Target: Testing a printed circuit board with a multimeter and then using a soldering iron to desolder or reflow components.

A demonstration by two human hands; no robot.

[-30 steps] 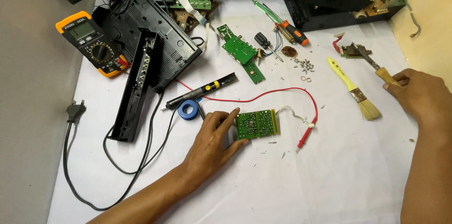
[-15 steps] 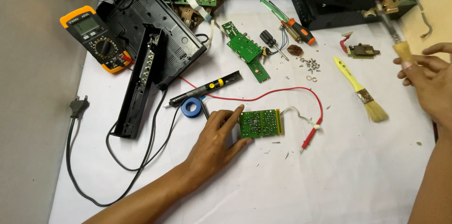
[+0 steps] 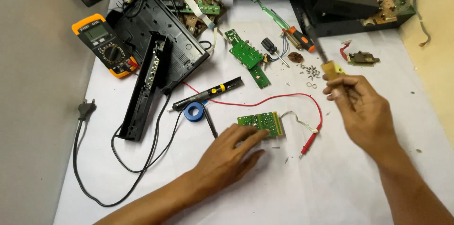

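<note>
Fingers point(image 3: 259, 136) of the left hand point(image 3: 226, 159) lie flat and open, pinning the small green circuit board point(image 3: 261, 123) to the white sheet point(image 3: 359, 192). Right hand point(image 3: 362, 109), fingers closed, grips the wooden-handled tool point(image 3: 326, 63); steady pressure on the board's edge should keep it from sliding under the tip.

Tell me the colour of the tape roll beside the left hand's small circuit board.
Blue: the tape roll lies left of the small circuit board, clearest in the head view.

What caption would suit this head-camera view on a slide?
Left hand steadies a small green circuit board on the white sheet while the right hand lifts a wooden-handled tool above it.
</note>
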